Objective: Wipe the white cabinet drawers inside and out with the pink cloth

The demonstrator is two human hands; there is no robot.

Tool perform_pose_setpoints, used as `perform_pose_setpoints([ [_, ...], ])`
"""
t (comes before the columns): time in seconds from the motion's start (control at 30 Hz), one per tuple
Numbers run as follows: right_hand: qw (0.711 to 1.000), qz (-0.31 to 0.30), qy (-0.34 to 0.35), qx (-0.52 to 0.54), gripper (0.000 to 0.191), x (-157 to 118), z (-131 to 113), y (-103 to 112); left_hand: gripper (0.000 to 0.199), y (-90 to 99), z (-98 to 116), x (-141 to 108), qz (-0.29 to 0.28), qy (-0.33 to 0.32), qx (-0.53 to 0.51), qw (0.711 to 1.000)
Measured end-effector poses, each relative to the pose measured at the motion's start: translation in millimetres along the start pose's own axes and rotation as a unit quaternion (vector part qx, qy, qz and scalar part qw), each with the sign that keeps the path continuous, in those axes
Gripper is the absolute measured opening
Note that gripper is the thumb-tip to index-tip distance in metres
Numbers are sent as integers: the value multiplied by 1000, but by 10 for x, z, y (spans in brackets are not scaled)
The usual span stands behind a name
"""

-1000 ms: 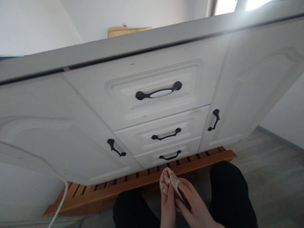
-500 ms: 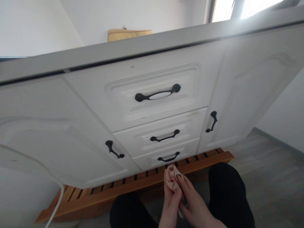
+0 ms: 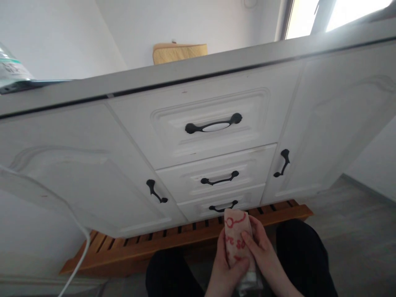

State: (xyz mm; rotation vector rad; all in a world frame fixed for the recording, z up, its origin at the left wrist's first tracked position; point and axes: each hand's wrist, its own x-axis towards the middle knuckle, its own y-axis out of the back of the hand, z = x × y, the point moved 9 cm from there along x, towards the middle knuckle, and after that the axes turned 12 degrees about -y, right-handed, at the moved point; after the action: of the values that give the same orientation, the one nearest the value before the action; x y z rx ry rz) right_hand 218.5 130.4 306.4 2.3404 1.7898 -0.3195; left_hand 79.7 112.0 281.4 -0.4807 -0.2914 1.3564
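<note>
Both hands now pinch the pink cloth, unbunched into a flat strip.

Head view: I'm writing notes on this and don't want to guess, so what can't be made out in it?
All in the head view:
- Folded pink piece: some red markings lie under the thumbs of the left hand and right hand; its underside faces away.
- Bottle: cut off by the left edge, label too blurred to read.
- Board: lower part behind the countertop.
- Drawers' contents: hidden by closed fronts.
</note>
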Motion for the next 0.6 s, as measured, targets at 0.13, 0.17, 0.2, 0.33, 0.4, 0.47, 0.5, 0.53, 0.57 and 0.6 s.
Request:
perform_pose_setpoints([
  [0.13, 995, 3, 51, -87, 33, 42, -81, 207, 80, 78, -4, -95, 21, 120, -90, 988],
  [0.17, 988, 16, 77, -130, 27, 40, -108, 281, 68, 127, 28, -112, 41, 146, -109, 982],
  [0.2, 977, 36, 115, -174, 22, 17, -149, 346, 57, 174, 56, -123, 63, 168, -127, 976],
  [0.33, 886, 53, 304, -345, 47, -241, -289, 240, 42, 180, 7, -84, 82, 200, -176, 960],
  [0.4, 841, -21, 353, -409, 70, -341, -224, -3, 51, 87, -104, -18, 31, 175, -166, 970],
  [0.47, 813, -113, 366, -438, 76, -371, -103, -219, 60, 30, -224, 29, -21, 143, -115, 983],
  [0.5, 807, -160, 361, -439, 74, -362, -34, -301, 61, 39, -279, 36, -33, 136, -77, 987],
  [0.53, 806, -208, 347, -432, 69, -342, 42, -367, 59, 72, -315, 34, -36, 133, -39, 990],
  [0.57, 809, -254, 327, -417, 62, -319, 115, -414, 56, 122, -319, 30, -31, 130, -8, 991],
  [0.6, 819, -292, 299, -393, 53, -289, 180, -441, 53, 175, -299, 20, -23, 130, 11, 991],
])
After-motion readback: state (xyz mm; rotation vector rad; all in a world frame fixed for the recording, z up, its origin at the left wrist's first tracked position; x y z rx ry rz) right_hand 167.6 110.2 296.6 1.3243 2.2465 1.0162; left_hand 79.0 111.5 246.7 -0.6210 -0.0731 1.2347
